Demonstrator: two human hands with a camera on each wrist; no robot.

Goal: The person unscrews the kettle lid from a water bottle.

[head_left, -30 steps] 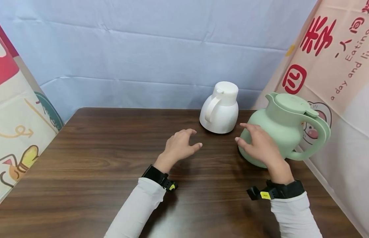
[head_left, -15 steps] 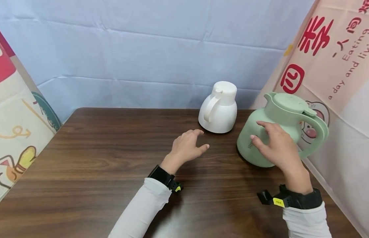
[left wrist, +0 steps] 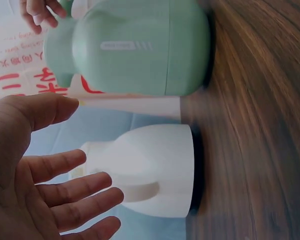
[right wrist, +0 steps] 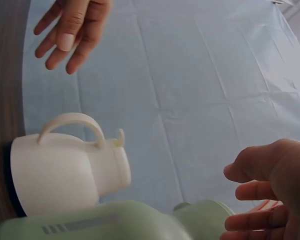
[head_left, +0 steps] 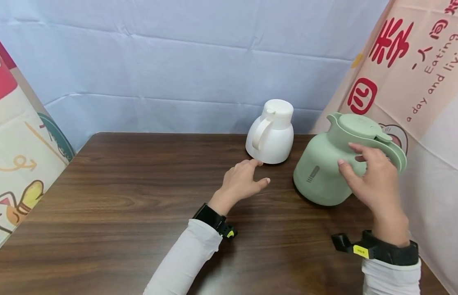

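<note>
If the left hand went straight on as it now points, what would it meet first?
Most likely the white jug: in the head view, the left hand points toward it. The depth is unclear, so it might pass beside it.

Left fingers [left wrist: 77,189] spread, right fingers [right wrist: 255,221] loosely curved, both arms [head_left: 184,262] stretched forward.

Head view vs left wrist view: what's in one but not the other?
Head only: white sleeves, black wristbands, cartoon cloth along the left edge.

Left wrist only: the palm side of the left hand; head shows its back.

Both: white jug, green jug, right hand, wooden table, red lettering.
</note>
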